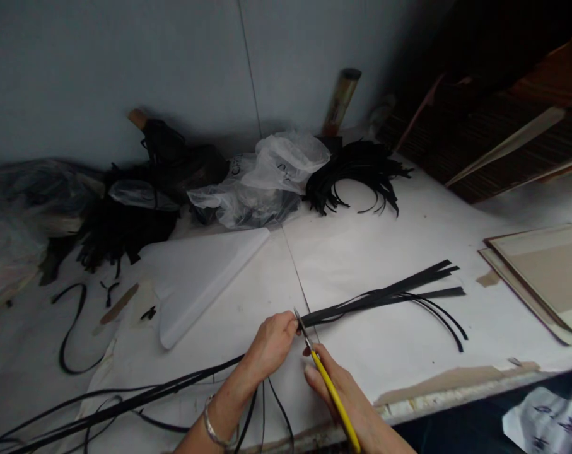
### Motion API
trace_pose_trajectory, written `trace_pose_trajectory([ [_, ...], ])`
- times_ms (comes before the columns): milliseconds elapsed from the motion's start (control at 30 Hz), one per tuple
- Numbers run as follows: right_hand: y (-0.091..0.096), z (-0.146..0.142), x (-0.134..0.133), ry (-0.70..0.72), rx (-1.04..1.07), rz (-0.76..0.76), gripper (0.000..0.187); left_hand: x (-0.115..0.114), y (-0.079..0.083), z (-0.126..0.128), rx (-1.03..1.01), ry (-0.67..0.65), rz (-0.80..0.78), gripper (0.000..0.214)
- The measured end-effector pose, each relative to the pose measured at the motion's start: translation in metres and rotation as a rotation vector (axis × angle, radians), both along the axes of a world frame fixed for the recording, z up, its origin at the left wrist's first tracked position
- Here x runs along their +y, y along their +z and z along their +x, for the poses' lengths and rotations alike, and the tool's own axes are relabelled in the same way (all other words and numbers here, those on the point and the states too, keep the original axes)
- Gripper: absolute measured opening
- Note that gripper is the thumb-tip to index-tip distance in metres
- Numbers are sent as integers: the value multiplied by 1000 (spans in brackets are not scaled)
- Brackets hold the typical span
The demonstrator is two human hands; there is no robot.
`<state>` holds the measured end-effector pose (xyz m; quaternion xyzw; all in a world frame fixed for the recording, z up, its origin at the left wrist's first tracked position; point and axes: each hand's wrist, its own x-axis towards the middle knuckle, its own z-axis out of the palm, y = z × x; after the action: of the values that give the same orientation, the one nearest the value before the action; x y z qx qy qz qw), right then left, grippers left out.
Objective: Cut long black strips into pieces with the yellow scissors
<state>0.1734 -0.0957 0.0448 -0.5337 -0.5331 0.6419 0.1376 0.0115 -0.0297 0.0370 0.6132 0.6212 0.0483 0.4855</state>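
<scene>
My left hand is closed around a bundle of flat black strips. The strips fan out to the right over the white worktop, and their long tails trail away to the lower left. My right hand grips scissors with yellow handles. Their metal blades lie across the bundle just right of my left fingers. Whether the blades are fully closed cannot be made out. A silver bangle circles my left wrist.
Clear plastic bags and heaps of black strips line the wall. A folded white sheet lies left of my hands. Flat boards are stacked at the right, and a cylindrical can stands at the back. The worktop's front edge is worn.
</scene>
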Motion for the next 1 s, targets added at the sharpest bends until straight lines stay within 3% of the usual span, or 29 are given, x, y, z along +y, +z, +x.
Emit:
trace_pose_trajectory([
  [167, -5, -2, 3, -37, 28, -15, 50, 3, -4, 1, -9, 14, 15, 31],
  [333, -21, -8, 1, -147, 71, -23, 46, 3, -16, 1, -73, 71, 16, 31],
  [533, -34, -7, 1, -180, 55, -64, 49, 4, -30, -2, -128, 85, -8, 33],
  [800, -35, -2, 2, -139, 29, -51, 47, 5, -34, -5, -183, 84, -66, 32],
  [1000, -17, -2, 10, -15, 2, -46, 43, 5, -24, -8, -217, 76, -71, 30],
])
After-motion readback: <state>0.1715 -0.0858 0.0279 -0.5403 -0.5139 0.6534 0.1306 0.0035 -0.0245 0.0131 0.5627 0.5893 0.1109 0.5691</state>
